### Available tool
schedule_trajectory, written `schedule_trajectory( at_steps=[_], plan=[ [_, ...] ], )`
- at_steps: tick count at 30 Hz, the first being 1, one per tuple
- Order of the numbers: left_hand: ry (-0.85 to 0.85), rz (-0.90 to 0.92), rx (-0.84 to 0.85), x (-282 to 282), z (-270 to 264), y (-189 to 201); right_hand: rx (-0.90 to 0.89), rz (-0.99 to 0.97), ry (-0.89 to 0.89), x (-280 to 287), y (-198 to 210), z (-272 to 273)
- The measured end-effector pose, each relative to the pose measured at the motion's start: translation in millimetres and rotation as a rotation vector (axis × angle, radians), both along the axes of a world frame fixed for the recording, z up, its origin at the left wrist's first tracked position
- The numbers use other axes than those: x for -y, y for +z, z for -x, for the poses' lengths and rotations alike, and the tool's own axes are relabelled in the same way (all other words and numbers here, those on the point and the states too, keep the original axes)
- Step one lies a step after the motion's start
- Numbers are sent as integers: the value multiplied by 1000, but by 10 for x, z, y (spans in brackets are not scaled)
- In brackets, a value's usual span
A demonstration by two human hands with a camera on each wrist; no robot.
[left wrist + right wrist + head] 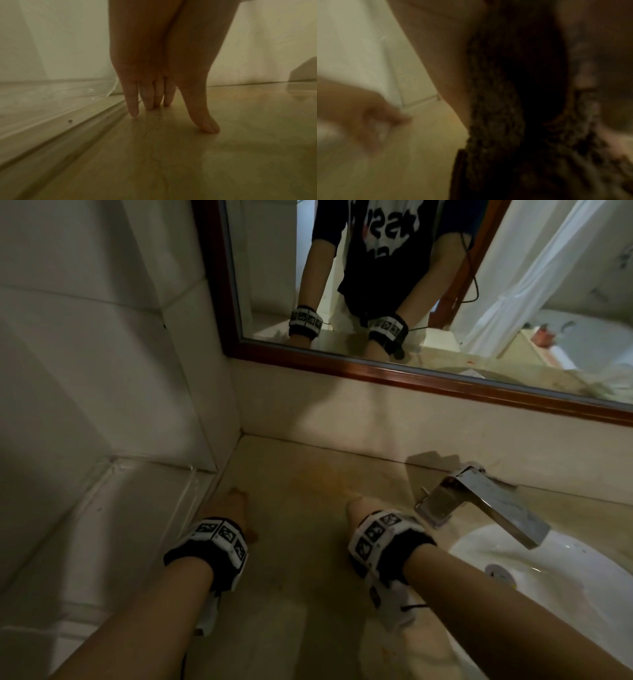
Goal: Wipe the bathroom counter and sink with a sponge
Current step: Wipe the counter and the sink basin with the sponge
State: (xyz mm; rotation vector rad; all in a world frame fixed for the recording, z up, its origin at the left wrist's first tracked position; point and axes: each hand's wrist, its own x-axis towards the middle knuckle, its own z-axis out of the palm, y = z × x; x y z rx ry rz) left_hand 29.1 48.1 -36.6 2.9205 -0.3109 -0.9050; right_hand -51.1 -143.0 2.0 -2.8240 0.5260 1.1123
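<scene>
My left hand (164, 75) rests spread-fingered on the worktop (308, 594); my right hand (359, 510) seems to clutch a dark sponge (513, 121). I'd press flat, sweeping toward the sink (565, 587) at four o'clock.

Showing a beige, faintly veined surface (308, 594) with an orange stain, beside a white sink (565, 570) and silver faucet (479, 505); wearing black-and-white patterned wristbands (219, 539); hanging above, a mirror (376, 285) in reddish-brown frame.

Faucet (479, 501) behind sink (548, 570) (counter's (308, 594) right)
</scene>
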Motion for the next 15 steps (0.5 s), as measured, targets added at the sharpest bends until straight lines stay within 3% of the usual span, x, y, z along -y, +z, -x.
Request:
schedule_trajectory(
  at_steps=[6,11,15],
  plan=[
    [-29,-40,-54,-7,-65,-39,331,-217,-6,-322,115,-350],
    [-50,-45,-60,-19,-87,-72,258,-293,-15,-485,-107,-356],
    [-34,-29,-69,-37,-58,-69,255,-263,-59,4,-96,-305]
  ],
)
